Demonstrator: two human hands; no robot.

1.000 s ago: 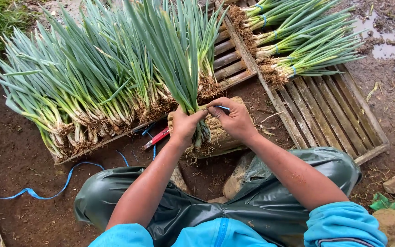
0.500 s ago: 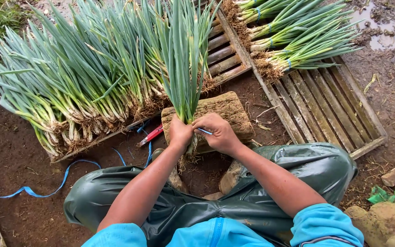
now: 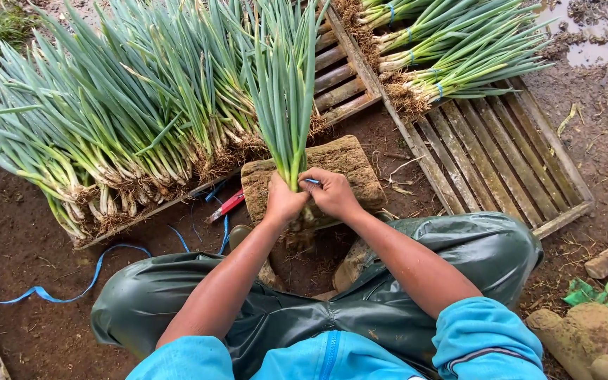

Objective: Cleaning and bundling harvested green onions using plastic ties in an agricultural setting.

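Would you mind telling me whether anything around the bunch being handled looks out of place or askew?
Only small things. A red-handled tool lies on the bare soil beside the block, partly under the pallet edge, and a blue ribbon trails loose across the dirt. Both hands, left hand and right hand, grip the green onion bunch upright.

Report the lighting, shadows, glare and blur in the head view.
Head view: soft, even daylight, no hard shadows; slight sheen on the green waterproof trousers and the puddle; left hand, right hand and bunch of green onions sharp; wide-lens bending towards edges.
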